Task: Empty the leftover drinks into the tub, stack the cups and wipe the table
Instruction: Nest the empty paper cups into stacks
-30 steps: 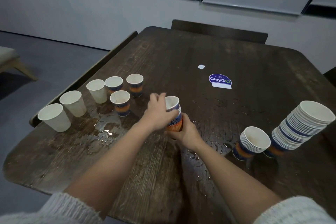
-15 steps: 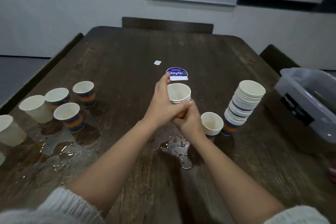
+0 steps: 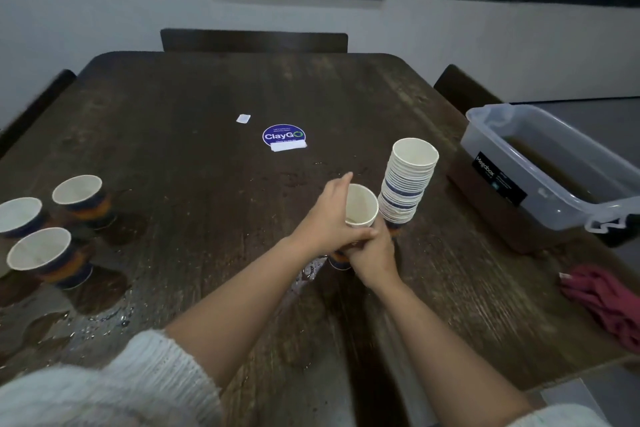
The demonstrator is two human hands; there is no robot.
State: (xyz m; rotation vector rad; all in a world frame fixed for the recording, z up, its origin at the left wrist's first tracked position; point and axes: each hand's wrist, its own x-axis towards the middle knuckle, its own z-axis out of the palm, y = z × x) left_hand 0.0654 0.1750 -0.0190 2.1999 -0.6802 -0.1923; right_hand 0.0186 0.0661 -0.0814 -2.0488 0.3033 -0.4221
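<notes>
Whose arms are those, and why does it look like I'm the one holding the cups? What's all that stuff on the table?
The camera sits on a person's head, looking down, so you see their own arms. Both hands hold a short stack of white paper cups: the left hand wraps the top cup, the right hand grips lower down. Beside them stands a tall stack of paper cups. Three loose paper cups wait at the left on the dark wooden table, near spilled puddles. At the right sit a clear plastic tub of brown liquid and a crumpled red cloth.
</notes>
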